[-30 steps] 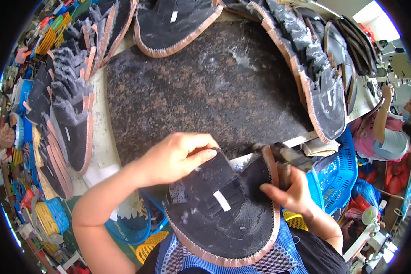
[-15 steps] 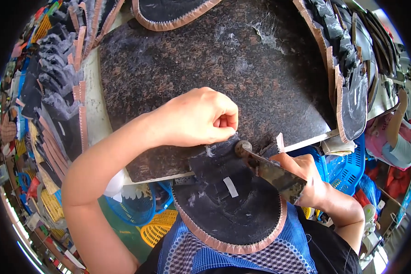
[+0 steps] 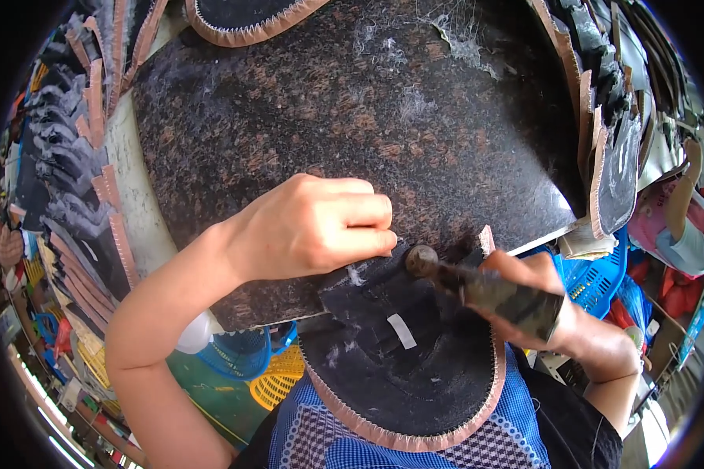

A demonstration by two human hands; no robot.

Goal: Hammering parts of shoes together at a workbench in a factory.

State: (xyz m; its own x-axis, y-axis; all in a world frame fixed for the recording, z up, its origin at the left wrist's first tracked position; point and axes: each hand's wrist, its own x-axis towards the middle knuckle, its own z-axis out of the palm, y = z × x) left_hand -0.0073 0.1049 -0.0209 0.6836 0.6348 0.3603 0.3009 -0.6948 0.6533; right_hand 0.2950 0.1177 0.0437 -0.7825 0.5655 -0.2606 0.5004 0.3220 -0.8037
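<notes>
Pinching the black piece's top edge, left hand is curled narrow, likely to keep it from sliding. Piece lies across slab front edge and apron, probably so the flap gets hard backing. Right hand is wrapped round hammer, head over flap; contact can't be told. Hand and hammer hide piece's right side. Left pile and right pile crowd slab sides; another piece sits at far edge. Yellow basket below, co-worker off right.
</notes>
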